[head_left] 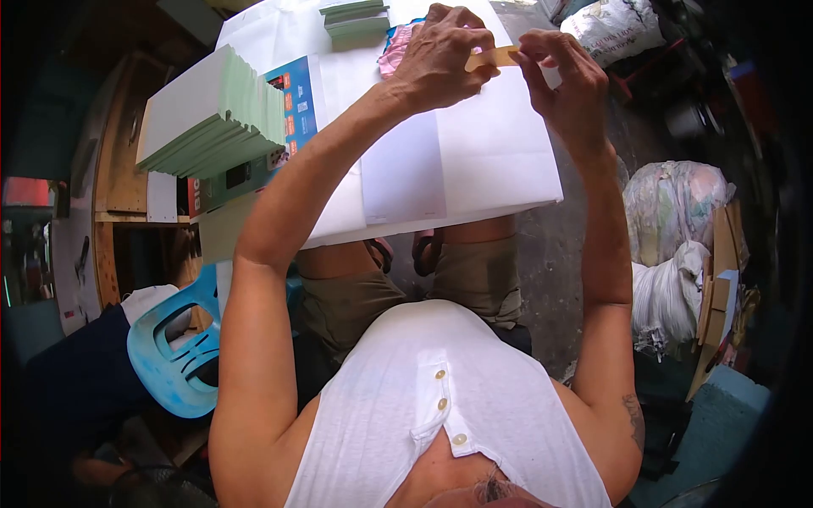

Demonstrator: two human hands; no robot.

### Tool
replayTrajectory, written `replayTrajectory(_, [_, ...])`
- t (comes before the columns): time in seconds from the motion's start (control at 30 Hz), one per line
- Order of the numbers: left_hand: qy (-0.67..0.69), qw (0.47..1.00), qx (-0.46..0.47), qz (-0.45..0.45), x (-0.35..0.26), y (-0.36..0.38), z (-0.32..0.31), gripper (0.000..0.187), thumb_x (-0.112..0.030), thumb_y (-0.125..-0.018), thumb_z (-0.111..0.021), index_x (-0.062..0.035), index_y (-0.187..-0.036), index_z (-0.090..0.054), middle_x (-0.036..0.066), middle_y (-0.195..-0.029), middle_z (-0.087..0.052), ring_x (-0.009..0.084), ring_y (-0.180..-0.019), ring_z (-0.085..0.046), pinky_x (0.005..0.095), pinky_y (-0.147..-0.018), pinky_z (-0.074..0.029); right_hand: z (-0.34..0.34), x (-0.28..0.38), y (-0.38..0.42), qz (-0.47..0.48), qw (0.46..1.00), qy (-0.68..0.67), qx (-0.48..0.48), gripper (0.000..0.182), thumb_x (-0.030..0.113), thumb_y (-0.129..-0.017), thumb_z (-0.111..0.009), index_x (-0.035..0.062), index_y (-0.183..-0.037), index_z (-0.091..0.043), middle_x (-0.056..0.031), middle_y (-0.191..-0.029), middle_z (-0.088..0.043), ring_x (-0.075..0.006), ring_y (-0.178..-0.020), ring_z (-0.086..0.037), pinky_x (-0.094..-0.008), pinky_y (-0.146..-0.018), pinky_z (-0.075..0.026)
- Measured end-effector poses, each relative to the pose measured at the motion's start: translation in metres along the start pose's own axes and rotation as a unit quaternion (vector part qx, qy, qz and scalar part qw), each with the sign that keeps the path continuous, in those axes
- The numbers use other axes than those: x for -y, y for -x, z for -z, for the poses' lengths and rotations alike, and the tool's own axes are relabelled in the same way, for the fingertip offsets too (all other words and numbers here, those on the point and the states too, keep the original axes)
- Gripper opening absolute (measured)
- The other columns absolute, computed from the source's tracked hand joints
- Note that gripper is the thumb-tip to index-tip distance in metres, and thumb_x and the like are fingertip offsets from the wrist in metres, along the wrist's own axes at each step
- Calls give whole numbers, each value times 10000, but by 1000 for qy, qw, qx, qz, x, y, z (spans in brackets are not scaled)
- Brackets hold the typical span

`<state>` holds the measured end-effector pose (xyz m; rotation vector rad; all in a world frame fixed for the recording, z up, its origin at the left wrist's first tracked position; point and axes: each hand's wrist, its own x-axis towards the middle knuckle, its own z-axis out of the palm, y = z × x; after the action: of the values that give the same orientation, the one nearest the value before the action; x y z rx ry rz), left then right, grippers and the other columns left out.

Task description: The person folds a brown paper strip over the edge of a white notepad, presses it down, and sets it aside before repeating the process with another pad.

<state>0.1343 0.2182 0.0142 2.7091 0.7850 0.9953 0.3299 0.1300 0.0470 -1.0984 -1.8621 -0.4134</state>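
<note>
A short tan strip that looks like tape (495, 58) stretches between my two hands above the far right of the table. My left hand (445, 59) is closed on the strip's left end, fingers curled. At the other end, my right hand (569, 85) pinches it between thumb and fingertips. Pink and blue cloth (395, 57) lies behind my left hand, partly covered by it. Below the hands, a pale sheet of paper (405, 173) rests on the white-covered table (500, 161).
A tall stack of green-edged paper pads (212, 114) stands at the table's left on a printed blue board (298, 93). Another small stack (356, 20) sits at the back. To the right are stuffed sacks (673, 212) and cardboard (720, 271); a blue plastic chair (174, 339) is at left.
</note>
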Motion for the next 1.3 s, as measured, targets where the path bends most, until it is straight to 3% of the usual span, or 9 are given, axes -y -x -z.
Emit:
replayTrajectory(0.07, [115, 990, -31, 80, 3, -6, 5, 416, -354, -836, -840, -23, -1072, -754, 138, -1290, -602, 304, -1183, -557, 431, -996, -504, -8, 1, -4, -68, 995, -58, -45, 256, 168, -857, -820, 56, -1041, -682, -108, -987, -742, -219, -874, -731, -339, -686, -600])
replayTrajectory(0.13, [382, 877, -82, 281, 0, -8, 9, 468, -352, -847, -842, 0, -1127, -712, 113, -1099, -690, 210, -963, -709, 387, -927, -551, -25, 3, 6, -203, 963, -157, -83, 335, 227, -849, -841, 34, -1084, -700, -128, -1037, -733, -232, -936, -715, -347, -723, -599])
replayTrajectory(0.27, [574, 750, -167, 283, 18, -3, -3, 390, -283, -890, -813, -50, -1170, -671, 54, -1050, -705, 171, -973, -696, 381, -923, -549, -66, 20, 36, -469, 736, -488, 13, 457, 240, -837, -853, -57, -1139, -684, -161, -1078, -710, -204, -971, -690, -324, -874, -557])
replayTrajectory(0.5, [599, 685, -221, 351, 17, 5, -16, 348, -252, -907, -805, -55, -1153, -657, 37, -1020, -696, 152, -936, -670, 365, -909, -517, -94, 32, 37, -490, 667, -556, -78, 311, 191, -838, -846, -38, -1012, -724, -100, -888, -732, -145, -836, -700, -283, -807, -555])
replayTrajectory(0.7, [543, 739, -251, 309, 55, 15, -34, 412, -264, -903, -806, -43, -1195, -617, 71, -1082, -677, 174, -926, -632, 392, -960, -471, -104, 5, 28, -467, 737, -479, -94, 231, 201, -790, -786, -17, -851, -740, -32, -720, -658, -126, -583, -562, -260, -603, -477])
replayTrajectory(0.8, [186, 878, -321, 302, 43, 20, -19, 492, -258, -897, -802, -20, -1255, -563, 127, -1191, -637, 235, -995, -647, 389, -968, -476, -106, -24, 25, -478, 811, -337, -13, 240, 227, -754, -770, -8, -739, -727, 11, -612, -558, -104, -548, -476, -277, -512, -376])
replayTrajectory(0.97, [153, 986, -68, 14, 48, 29, -11, 819, -337, -895, -766, -151, -1550, -312, 207, -1501, -504, 366, -1393, -479, 509, -1179, -346, -103, -46, 34, -504, 795, -333, 55, 266, 271, -758, -768, 10, -749, -720, 19, -622, -541, -80, -560, -446, -269, -498, -347])
replayTrajectory(1.03, [92, 996, 1, -15, 46, 31, -17, 859, -443, -905, -713, -179, -1589, -265, 162, -1513, -508, 394, -1407, -462, 549, -1223, -253, -107, -54, 42, -481, 799, -352, 76, 349, 371, -806, -776, 34, -893, -755, 9, -709, -602, -62, -596, -470, -226, -528, -389])
replayTrajectory(1.3, [75, 996, 35, -39, 53, 33, -38, 955, -377, -843, -735, -243, -1622, -200, 139, -1505, -526, 356, -1377, -508, 607, -1246, -125, -107, -44, 37, -504, 796, -335, 19, 313, 264, -763, -810, -24, -710, -702, -15, -592, -557, -105, -522, -485, -289, -468, -370])
